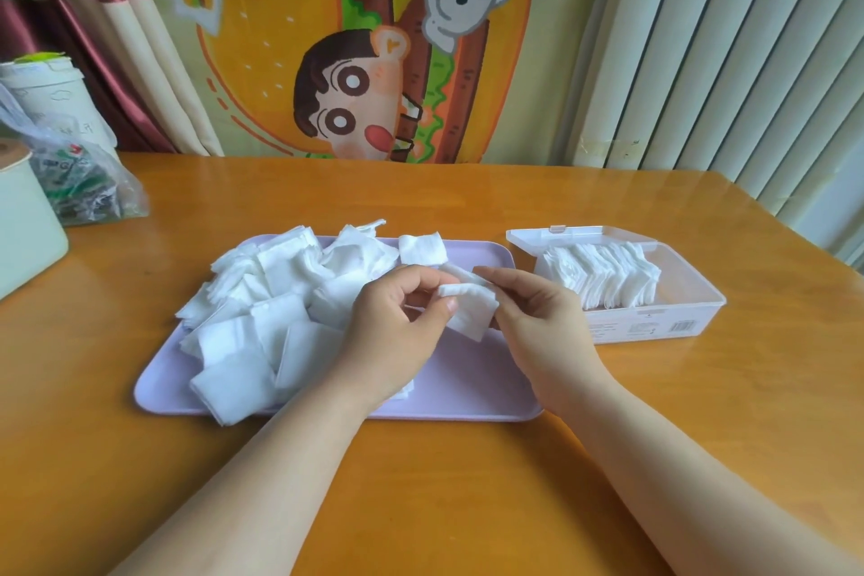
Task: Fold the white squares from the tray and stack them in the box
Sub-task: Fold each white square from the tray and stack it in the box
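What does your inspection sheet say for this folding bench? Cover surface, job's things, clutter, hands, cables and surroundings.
Surface: glossy wooden table.
Job's things: lilac tray holds a loose pile of white squares; clear box, lid open, holds a row of folded squares.
Clutter: plastic bag, pale container and white tub at far left.
Hands: left hand and right hand both pinch one held square above the tray.
Cables: nothing seen.
Surroundings: cartoon burger hanging, curtain, vertical blinds.

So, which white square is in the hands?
The white square above the tray, pinched between left hand and right hand; the rest lie on the tray or stand in the box.
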`<action>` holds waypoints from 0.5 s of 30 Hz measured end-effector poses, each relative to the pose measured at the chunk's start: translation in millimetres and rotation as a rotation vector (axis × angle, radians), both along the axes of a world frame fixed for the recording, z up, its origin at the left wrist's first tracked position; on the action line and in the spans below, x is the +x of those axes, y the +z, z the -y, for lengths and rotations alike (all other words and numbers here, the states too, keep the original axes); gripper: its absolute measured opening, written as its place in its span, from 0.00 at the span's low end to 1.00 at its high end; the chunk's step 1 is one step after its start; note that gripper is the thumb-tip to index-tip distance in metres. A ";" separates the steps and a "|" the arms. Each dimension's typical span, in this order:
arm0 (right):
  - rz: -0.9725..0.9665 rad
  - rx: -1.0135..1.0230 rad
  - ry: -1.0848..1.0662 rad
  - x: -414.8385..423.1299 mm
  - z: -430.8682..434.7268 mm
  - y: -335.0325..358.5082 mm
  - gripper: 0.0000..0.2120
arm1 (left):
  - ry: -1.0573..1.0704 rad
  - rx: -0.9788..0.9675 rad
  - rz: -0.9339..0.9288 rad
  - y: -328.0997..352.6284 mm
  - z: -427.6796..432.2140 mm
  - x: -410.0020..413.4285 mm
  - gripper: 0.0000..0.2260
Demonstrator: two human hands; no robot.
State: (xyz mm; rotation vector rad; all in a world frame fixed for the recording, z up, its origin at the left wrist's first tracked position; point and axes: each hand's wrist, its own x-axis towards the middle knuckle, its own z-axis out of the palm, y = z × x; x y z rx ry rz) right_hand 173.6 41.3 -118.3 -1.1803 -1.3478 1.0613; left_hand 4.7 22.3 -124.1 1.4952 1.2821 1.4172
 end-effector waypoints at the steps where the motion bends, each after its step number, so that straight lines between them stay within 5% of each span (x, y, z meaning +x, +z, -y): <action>1: 0.026 0.018 0.005 -0.3 1.0 0.5 0.13 | 0.008 0.010 -0.017 -0.2 -0.1 0.6 0.08; 6: 0.117 0.050 0.039 -0.6 4.6 1.0 0.17 | 0.090 0.036 -0.067 -3.6 -2.2 3.9 0.06; 11: -0.084 -0.020 0.205 2.6 7.8 7.8 0.11 | 0.143 0.081 -0.118 -7.7 -4.6 2.5 0.07; 15: 0.116 0.128 0.116 -1.0 8.0 2.9 0.08 | 0.206 0.177 -0.257 -8.9 -5.4 1.6 0.08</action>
